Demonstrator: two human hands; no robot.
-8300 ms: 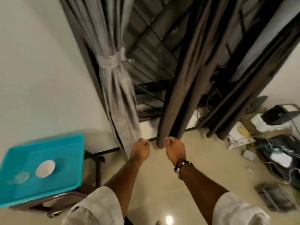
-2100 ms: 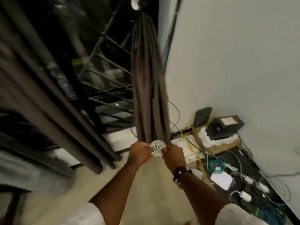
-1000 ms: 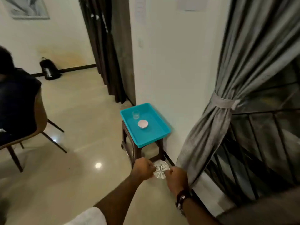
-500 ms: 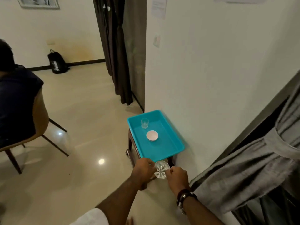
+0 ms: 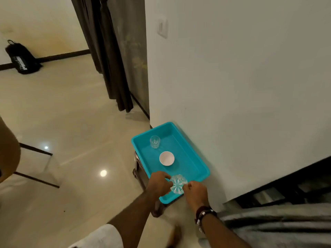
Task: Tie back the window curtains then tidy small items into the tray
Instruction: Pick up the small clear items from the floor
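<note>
Over the teal tray's near end, both hands' fingers pinch a cut glass, base facing the camera.

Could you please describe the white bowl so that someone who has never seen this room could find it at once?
Look for the turquoise tray on a stool against the white wall. The white bowl sits at its middle, opaque and round, unlike the clear glass standing behind it.
</note>
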